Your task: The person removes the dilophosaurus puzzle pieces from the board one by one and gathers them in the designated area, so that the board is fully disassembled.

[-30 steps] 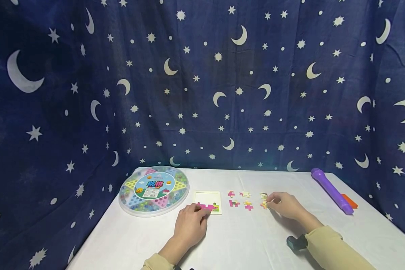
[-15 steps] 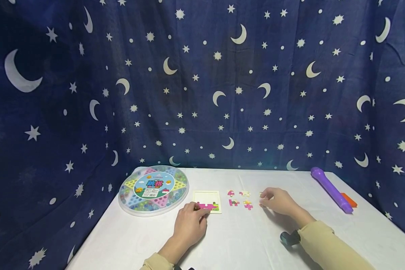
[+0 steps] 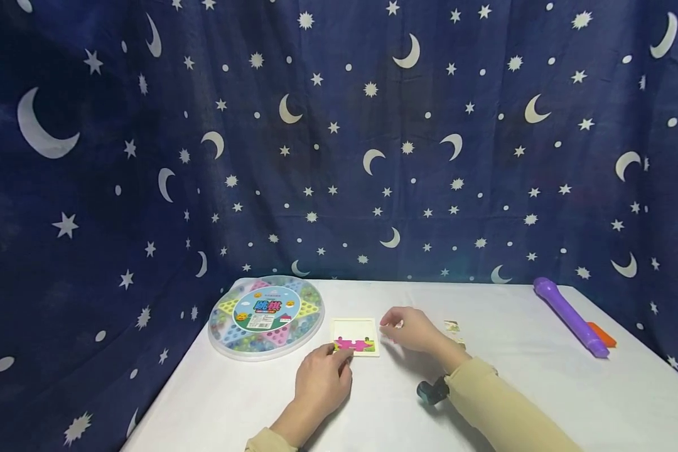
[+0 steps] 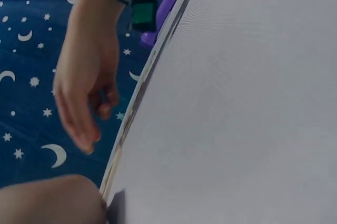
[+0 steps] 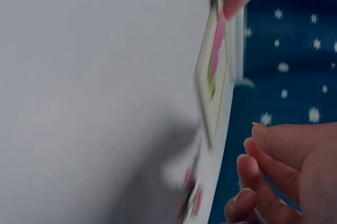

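My left hand (image 3: 322, 382) rests at the lower edge of a small cream puzzle frame (image 3: 355, 328), fingertips on the pink and green puzzle pieces (image 3: 353, 344) along its bottom. These pieces also show, blurred, in the right wrist view. My right hand (image 3: 412, 329) hovers just right of the frame, fingers loosely bent, thumb and fingertips apart with nothing between them in the right wrist view. Loose puzzle pieces (image 5: 189, 195) lie below it on the table, mostly hidden by the hand in the head view. Further right are more loose pieces (image 3: 452, 326), partly behind the right forearm.
A round Chinese checkers box (image 3: 267, 317) with marbles lies left of the frame. On the right are a purple toy microphone (image 3: 570, 317) and an orange block (image 3: 602, 334). A star-and-moon curtain (image 3: 339, 157) surrounds the white table (image 3: 384, 408).
My right hand has moved left from the far right loose pieces to those beside the frame, uncovering the far right ones. My left hand stays on the frame. The head view has shifted slightly.
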Available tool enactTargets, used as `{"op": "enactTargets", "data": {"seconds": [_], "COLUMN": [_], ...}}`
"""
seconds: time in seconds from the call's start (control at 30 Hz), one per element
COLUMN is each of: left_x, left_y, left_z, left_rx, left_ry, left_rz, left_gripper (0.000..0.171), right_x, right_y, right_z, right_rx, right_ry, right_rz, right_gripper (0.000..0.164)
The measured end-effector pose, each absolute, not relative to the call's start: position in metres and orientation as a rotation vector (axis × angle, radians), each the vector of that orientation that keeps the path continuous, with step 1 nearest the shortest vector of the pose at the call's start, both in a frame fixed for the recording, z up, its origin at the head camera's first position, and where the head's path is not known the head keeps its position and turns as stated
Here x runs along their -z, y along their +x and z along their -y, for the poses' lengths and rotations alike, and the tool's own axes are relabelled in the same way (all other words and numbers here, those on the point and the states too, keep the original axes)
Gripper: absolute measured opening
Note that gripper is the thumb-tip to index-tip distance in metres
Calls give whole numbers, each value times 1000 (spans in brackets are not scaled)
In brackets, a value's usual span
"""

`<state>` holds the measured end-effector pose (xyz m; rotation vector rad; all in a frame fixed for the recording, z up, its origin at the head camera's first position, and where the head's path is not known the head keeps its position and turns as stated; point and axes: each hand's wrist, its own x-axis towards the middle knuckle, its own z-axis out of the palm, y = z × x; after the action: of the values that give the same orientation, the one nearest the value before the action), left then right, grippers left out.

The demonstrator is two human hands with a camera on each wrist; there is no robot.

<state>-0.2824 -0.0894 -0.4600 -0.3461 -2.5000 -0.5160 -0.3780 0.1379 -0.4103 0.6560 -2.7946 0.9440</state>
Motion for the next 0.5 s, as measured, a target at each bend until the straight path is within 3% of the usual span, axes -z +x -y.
{"op": "enactTargets", "data": {"seconds": [0.13,0.33,0.5], "left_x": [458,460,464], "left_y": [-282,-287,-293], "left_z": [94,103,109], "left_rx": [561,524,466], "left_ry": [-309,-246,-238], "left_rz": [2455,2480,2448], "left_gripper": [14,27,23], "right_x": [406,410,415], "right_y": [-377,-381,-379], "right_z": [-114,-91,-76], "right_rx": [-963,-899,-846], "right_ry": [683,743,834], "right_rz": [2798,2846,2849], "right_gripper": [8,4,8]}}
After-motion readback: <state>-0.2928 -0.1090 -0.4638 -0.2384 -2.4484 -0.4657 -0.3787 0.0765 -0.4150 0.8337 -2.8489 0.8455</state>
